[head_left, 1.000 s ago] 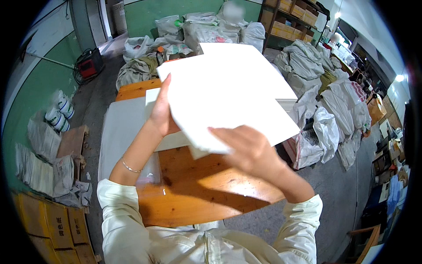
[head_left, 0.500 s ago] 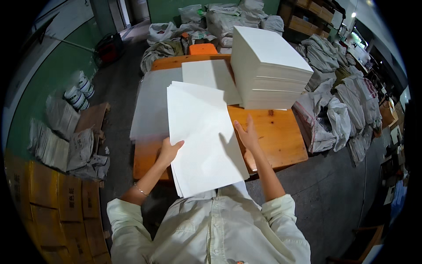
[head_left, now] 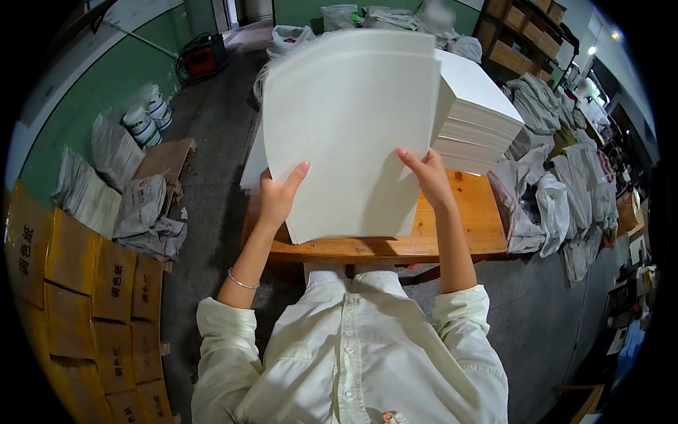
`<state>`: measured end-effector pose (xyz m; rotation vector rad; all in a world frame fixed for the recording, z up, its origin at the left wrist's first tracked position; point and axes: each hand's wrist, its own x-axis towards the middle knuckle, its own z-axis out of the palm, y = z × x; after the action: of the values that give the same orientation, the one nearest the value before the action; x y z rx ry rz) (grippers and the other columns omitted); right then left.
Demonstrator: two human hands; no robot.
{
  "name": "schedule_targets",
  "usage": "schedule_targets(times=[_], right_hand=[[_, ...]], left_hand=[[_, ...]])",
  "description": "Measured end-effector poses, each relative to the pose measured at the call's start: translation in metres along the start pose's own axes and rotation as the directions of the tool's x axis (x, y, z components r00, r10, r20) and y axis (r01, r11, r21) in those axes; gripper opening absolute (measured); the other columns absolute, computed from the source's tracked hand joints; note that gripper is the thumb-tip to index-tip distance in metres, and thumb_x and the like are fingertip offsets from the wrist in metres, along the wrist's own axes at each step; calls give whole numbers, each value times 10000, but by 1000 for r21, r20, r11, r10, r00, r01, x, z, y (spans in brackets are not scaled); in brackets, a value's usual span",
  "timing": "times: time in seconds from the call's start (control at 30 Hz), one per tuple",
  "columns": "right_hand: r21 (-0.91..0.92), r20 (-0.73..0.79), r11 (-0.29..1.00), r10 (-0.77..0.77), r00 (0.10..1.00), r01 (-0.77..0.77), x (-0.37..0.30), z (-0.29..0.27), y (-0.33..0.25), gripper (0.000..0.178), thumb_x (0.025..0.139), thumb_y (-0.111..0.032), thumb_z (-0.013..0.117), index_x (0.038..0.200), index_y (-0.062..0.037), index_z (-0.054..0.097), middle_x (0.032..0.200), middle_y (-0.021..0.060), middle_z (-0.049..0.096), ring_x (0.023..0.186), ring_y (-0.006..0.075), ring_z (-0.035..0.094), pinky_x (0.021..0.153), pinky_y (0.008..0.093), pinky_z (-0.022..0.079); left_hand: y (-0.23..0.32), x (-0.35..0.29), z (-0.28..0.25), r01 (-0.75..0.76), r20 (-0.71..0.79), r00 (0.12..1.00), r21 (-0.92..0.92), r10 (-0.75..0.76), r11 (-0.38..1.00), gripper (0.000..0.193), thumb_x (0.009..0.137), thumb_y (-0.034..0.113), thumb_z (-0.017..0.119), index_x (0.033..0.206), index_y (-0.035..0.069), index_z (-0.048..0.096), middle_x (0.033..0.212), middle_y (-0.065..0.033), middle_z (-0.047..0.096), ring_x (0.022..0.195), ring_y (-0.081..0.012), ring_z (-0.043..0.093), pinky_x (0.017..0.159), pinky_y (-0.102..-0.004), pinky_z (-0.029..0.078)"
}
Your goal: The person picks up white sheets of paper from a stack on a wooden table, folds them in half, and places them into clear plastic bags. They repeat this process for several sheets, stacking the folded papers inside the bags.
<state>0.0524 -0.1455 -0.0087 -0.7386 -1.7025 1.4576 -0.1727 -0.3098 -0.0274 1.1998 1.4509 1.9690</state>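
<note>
Both hands [head_left: 281,194] grip white sheets [head_left: 346,134] at a wooden table [head_left: 466,219], cartons [head_left: 74,268] and sacks [head_left: 583,184] flanking it.

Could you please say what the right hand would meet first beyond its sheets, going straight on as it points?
Beyond the held sheets, the right hand would probably meet the tall paper stack, though depth is unclear.

A small lamp [head_left: 592,50] glows at the upper right, and the raised paper sheets [head_left: 346,120] look pale and evenly lit, with a soft shadow on their lower right, while the floor [head_left: 212,134] is dim. Motion blur smears the sheets' top edge. Fisheye distortion bends the cartons [head_left: 70,272] at left, and black fills the corners
</note>
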Motion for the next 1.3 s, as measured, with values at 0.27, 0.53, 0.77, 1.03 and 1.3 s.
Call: schedule_targets(times=[0.27,0.53,0.77,1.03,1.3], right_hand=[[-36,-27,996,-77,997,76,-20,-6,24,496,790,-320,705,1100,40,563,992,121,616,920,189,584,789,321,472],[109,-7,980,-167,986,167,-5,-19,16,489,792,-344,703,1089,24,577,1007,107,619,963,182,572,836,327,454],[-49,4,997,-60,998,60,2,-20,70,389,858,-323,640,1053,12,610,949,69,632,872,142,570,774,287,454],[-391,-96,916,57,994,-91,-3,-25,51,456,871,-344,596,1095,52,566,1022,210,631,931,289,619,782,366,490],[-567,-26,823,25,999,-36,-2,-83,104,344,871,-262,593,1099,-6,613,850,154,679,805,224,661,713,342,504]], left_hand=[[-19,-14,16,-66,-67,996,-133,57,989,295,848,193,646,1012,-45,589,944,-74,621,842,-132,578,736,-266,459],[-42,3,-1,42,47,998,-158,-35,987,444,824,315,666,1091,-21,555,1018,-77,590,921,-152,558,783,-284,448],[-102,9,-10,246,21,967,183,-254,952,683,807,477,649,1235,-26,471,1240,-137,497,1149,-250,468,976,-373,351],[-46,9,18,147,-21,989,214,-146,966,544,838,397,648,1060,-92,566,993,-193,609,914,-219,585,826,-303,434],[-142,6,-26,288,-48,931,705,-362,648,410,791,206,689,1085,-61,586,963,-224,638,869,-322,622,771,-360,477]])
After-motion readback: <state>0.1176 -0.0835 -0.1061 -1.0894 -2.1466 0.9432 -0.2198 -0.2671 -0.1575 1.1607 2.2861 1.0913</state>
